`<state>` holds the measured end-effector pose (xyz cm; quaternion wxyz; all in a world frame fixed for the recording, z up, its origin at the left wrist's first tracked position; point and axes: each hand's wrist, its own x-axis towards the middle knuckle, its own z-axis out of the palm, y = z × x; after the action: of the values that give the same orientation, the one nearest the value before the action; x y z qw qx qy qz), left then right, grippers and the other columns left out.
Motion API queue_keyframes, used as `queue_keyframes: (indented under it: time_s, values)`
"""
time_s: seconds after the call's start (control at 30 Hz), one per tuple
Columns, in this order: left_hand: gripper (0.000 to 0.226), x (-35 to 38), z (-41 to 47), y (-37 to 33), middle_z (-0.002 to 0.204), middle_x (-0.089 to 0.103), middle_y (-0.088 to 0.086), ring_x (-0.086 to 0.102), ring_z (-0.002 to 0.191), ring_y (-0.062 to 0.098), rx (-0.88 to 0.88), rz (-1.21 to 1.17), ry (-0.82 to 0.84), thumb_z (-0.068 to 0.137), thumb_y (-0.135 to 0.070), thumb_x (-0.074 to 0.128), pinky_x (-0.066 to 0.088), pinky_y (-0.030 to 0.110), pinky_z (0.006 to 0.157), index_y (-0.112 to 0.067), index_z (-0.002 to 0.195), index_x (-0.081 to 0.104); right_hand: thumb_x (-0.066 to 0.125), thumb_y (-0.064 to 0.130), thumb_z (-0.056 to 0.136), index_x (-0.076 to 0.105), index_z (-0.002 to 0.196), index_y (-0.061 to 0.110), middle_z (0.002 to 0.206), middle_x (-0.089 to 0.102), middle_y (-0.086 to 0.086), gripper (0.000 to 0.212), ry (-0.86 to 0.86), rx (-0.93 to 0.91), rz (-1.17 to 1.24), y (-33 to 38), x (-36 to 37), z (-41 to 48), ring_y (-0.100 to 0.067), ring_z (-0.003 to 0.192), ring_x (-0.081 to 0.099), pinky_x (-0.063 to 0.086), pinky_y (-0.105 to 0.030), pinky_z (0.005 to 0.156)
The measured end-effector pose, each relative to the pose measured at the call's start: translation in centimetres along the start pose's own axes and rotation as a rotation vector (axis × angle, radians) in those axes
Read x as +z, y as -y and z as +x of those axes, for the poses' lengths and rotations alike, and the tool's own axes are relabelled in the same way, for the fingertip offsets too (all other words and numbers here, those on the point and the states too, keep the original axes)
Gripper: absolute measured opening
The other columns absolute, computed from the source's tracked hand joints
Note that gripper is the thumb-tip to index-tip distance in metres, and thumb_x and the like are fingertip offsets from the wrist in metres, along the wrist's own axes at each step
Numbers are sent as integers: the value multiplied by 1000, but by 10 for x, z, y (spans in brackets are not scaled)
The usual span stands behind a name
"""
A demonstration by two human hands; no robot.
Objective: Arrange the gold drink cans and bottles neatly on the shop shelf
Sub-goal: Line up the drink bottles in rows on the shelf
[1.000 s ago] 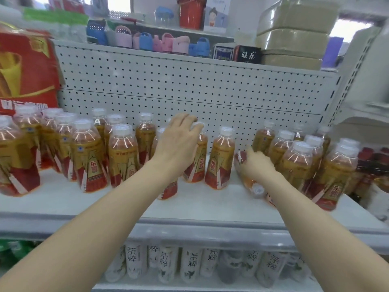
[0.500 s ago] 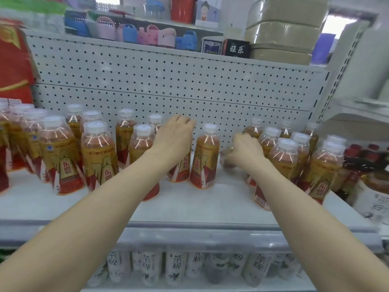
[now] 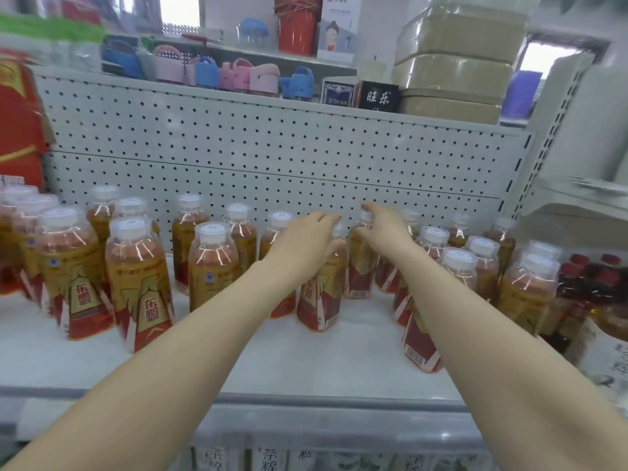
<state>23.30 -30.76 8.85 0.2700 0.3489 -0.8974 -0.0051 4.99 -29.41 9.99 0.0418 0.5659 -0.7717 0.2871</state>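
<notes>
Gold bottles (image 3: 318,294) under left hand (image 3: 304,244), right hand (image 3: 384,229).

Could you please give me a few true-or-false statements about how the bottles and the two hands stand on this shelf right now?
1. The left hand rests on a gold bottle in the middle of the shelf. True.
2. The right hand is lifting a bottle clear of the shelf. False: the bottle it touches stands on the shelf.
3. The bottles have white caps. True.
4. The panel behind the bottles is solid glass. False: it is white board with rows of holes.
5. The darker bottles with red caps stand at the far left. False: they are at the far right.
</notes>
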Motion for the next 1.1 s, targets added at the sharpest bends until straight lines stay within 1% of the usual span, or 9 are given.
queue_keyframes:
  time_s: [0.2, 0.33, 0.5, 0.67, 0.73, 0.83, 0.97, 1.03, 1.1]
  values:
    - [61, 0, -6, -3, 146, 43, 4, 48, 126, 30, -15, -41, 11, 96, -42, 55, 39, 40, 103, -18, 149, 34, 60, 20, 97, 39, 150, 17, 142, 51, -16, 58, -3, 19, -27, 2, 10, 12, -33, 123, 54, 45, -41, 98]
    - [68, 0, -13, -3, 146, 42, 2, 45, 129, 31, -49, -122, 0, 92, -40, 63, 39, 43, 107, -19, 149, 34, 64, 21, 95, 40, 149, 17, 142, 51, -16, 59, -8, 40, 16, -2, 9, 11, -33, 123, 53, 45, -42, 101]
    - [68, -13, -25, -1, 147, 41, 2, 44, 131, 24, -76, -117, -19, 92, -36, 64, 36, 37, 106, -17, 150, 34, 63, 19, 94, 41, 149, 16, 142, 50, -16, 59, -29, 50, 42, -2, 9, 3, -34, 125, 51, 44, -43, 102]
    - [67, -20, -35, 3, 148, 42, 2, 45, 131, 24, -69, -74, -23, 92, -40, 64, 35, 41, 107, -18, 149, 36, 59, 24, 97, 34, 152, 19, 138, 51, -19, 61, -14, 34, -64, 8, -5, -10, -36, 119, 54, 46, -38, 90]
    - [64, -19, -37, 1, 148, 41, 3, 44, 131, 25, -47, -56, -51, 92, -35, 65, 35, 40, 106, -15, 148, 39, 58, 23, 97, 37, 151, 22, 142, 47, -17, 57, -54, 18, -88, 11, -20, -21, -36, 119, 54, 47, -41, 91]
    - [61, -14, -44, -2, 150, 40, 5, 37, 136, 25, -4, -39, -113, 92, -25, 65, 33, 37, 110, -13, 147, 40, 55, 20, 97, 50, 141, 22, 138, 53, -9, 44, -144, -18, -131, 8, -49, -46, -29, 111, 58, 46, -35, 84]
    - [68, -7, -57, -6, 153, 33, 7, 26, 142, 25, 33, -5, -155, 90, -17, 68, 26, 35, 115, -12, 150, 34, 52, 32, 99, 61, 128, 19, 123, 63, -9, 32, -239, 17, -319, -11, -80, -86, -30, 117, 53, 45, -40, 89]
    - [72, -6, -63, -7, 155, 30, 7, 24, 143, 26, 31, -11, -169, 90, -14, 67, 23, 35, 116, -11, 151, 30, 50, 42, 98, 64, 121, 17, 117, 66, -11, 37, -215, 85, -421, -19, -84, -104, -33, 112, 55, 48, -41, 83]
    - [74, -5, -69, -8, 156, 27, 8, 23, 143, 27, 38, -9, -169, 90, -12, 67, 21, 35, 117, -11, 152, 27, 53, 51, 92, 61, 121, 16, 118, 64, -11, 46, -139, 154, -409, -25, -81, -119, -34, 108, 58, 49, -39, 77]
